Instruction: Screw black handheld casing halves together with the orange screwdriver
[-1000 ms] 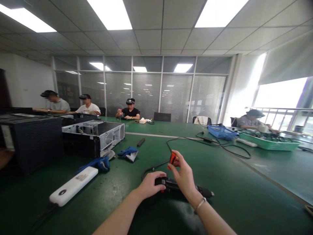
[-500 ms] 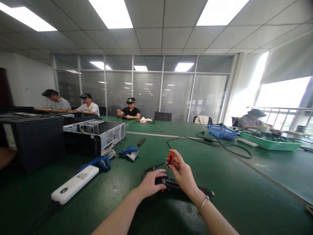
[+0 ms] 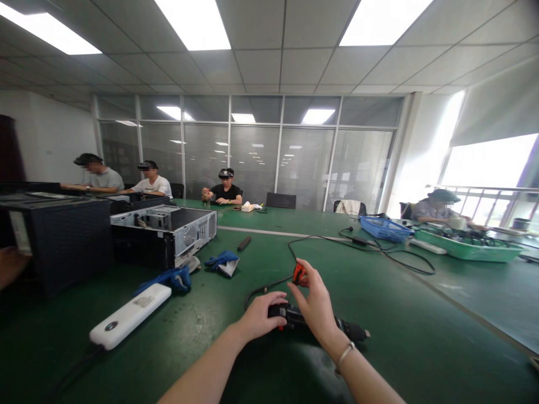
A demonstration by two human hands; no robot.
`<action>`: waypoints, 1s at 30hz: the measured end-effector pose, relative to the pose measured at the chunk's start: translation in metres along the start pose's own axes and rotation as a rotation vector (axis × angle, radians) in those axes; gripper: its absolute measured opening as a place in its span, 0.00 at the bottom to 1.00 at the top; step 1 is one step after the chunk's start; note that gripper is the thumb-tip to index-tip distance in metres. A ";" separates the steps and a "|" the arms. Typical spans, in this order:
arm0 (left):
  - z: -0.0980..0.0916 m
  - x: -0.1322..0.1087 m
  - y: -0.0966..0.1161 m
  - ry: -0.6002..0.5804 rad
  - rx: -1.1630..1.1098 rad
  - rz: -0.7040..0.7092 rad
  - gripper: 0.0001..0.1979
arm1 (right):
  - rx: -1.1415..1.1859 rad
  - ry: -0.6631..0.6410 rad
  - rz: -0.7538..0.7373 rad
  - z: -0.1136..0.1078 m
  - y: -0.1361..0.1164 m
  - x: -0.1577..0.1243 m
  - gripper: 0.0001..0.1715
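Note:
A black corded electric screwdriver point(image 3: 351, 330) lies across the green table in front of me, its metal tip to the right. My left hand point(image 3: 261, 316) is closed around its rear end, thumb and fingers on opposite sides. Above the tool's body, my right hand point(image 3: 314, 297) pinches a small orange and black piece point(image 3: 298, 273) in its fingers; the exact kind of this piece cannot be made out. A black cable point(image 3: 256, 290) loops behind my left hand. My right forearm and hand cover part of the tool's middle.
At the left are a white power strip point(image 3: 130, 317), blue gloves point(image 3: 223, 261), an opened computer case point(image 3: 189, 230) and a dark case point(image 3: 71, 241). Farther right stand a blue basket point(image 3: 385, 229) and a green basket point(image 3: 475, 251) of cables. Several people sit around the table.
My right hand has shifted slightly right, and the orange and black piece has turned in its fingers. My left hand stays on the electric screwdriver. The view has moved very slightly.

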State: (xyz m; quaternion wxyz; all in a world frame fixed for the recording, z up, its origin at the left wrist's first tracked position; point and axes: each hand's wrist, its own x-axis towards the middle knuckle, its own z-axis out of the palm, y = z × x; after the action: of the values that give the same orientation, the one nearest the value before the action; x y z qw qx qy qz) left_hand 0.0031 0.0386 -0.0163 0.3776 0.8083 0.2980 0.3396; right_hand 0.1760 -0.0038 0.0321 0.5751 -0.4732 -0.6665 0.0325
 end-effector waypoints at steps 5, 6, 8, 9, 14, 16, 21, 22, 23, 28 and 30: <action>0.000 -0.001 0.001 0.010 0.007 -0.003 0.32 | 0.142 -0.080 0.030 0.001 0.000 -0.002 0.31; 0.000 -0.001 0.002 0.012 0.007 -0.001 0.31 | 0.152 -0.092 0.027 0.002 0.000 -0.002 0.32; 0.000 -0.001 0.002 0.010 0.011 0.005 0.31 | 0.091 -0.073 0.004 0.002 -0.001 -0.002 0.34; 0.000 -0.001 0.002 0.010 0.014 0.006 0.31 | 0.042 -0.046 -0.007 0.001 -0.001 -0.002 0.33; 0.000 -0.001 0.003 0.003 0.023 -0.007 0.31 | 0.024 -0.022 0.025 0.000 0.001 -0.001 0.30; -0.001 -0.001 0.003 0.000 0.022 -0.006 0.31 | 0.082 -0.071 0.023 0.000 0.002 -0.002 0.31; -0.003 -0.002 0.003 -0.001 0.037 0.017 0.31 | -0.003 -0.017 -0.004 0.002 0.001 -0.003 0.31; -0.003 -0.002 0.003 -0.001 0.041 0.020 0.31 | -0.014 -0.011 0.002 0.002 0.001 -0.003 0.31; -0.003 -0.002 0.003 0.001 0.045 0.020 0.31 | -0.005 -0.017 0.010 0.002 0.002 -0.003 0.30; -0.002 -0.002 0.001 0.014 0.065 0.007 0.30 | 0.057 -0.066 -0.014 0.001 0.002 -0.004 0.31; -0.002 -0.002 0.002 0.014 0.073 0.010 0.30 | -0.021 -0.009 -0.049 0.001 0.003 -0.003 0.30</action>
State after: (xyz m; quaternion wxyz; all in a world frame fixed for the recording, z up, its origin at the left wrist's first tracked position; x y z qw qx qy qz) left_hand 0.0009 0.0371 -0.0148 0.3442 0.8205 0.3090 0.3359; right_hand 0.1769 -0.0043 0.0277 0.5677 -0.4626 -0.6809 0.0133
